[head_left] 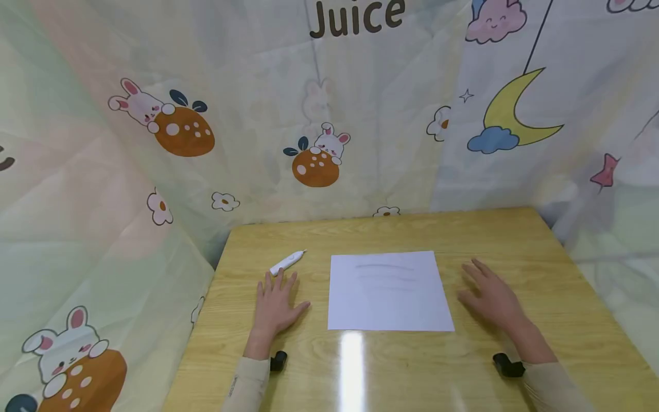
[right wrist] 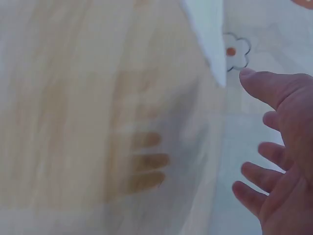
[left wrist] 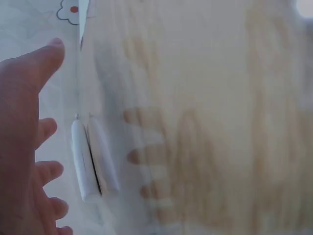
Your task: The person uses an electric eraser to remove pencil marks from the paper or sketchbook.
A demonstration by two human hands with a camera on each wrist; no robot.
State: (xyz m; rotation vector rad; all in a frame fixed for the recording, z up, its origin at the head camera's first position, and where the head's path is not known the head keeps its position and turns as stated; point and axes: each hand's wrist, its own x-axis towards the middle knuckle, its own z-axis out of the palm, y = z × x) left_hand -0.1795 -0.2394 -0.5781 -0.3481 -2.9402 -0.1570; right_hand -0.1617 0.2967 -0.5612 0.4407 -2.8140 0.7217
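A sheet of white paper [head_left: 391,309] lies on the table between the two hands, with several faint grey strokes across its upper half. My left hand [head_left: 276,308] is left of the sheet, fingers spread and holding nothing. Just beyond its fingertips lies a white pen-shaped tool [head_left: 287,262] with a thin tip pointing away to the right. In the left wrist view that tool [left wrist: 84,161] appears apart from the fingers. To the right of the paper is my right hand [head_left: 491,297], with nothing in its grasp. Its fingers [right wrist: 261,176] are spread apart in the right wrist view.
The wooden table [head_left: 412,372] has a bright light reflection in front of the paper. A printed cloth [head_left: 247,114] hangs behind the table and along its sides. Small black devices [head_left: 508,365] sit at both wrists.
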